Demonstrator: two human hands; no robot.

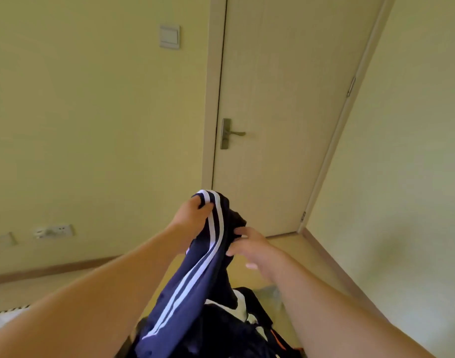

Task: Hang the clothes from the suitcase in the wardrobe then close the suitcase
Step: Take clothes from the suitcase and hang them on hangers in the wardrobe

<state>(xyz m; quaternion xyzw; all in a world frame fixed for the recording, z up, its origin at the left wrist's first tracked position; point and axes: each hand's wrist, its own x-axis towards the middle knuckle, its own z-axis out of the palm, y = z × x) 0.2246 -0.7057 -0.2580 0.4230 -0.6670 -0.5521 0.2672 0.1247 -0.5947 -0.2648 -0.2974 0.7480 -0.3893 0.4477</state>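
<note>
While left fingers [198, 208] pinch the garment [193, 285], right fingers [236, 231] touch it — lower.

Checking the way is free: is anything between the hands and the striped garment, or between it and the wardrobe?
Nothing is between the hands and the garment: the left hand grips its top, the right hand touches its dark fold. The wardrobe is out of view, so that path cannot be judged; a shut door stands ahead.
</note>
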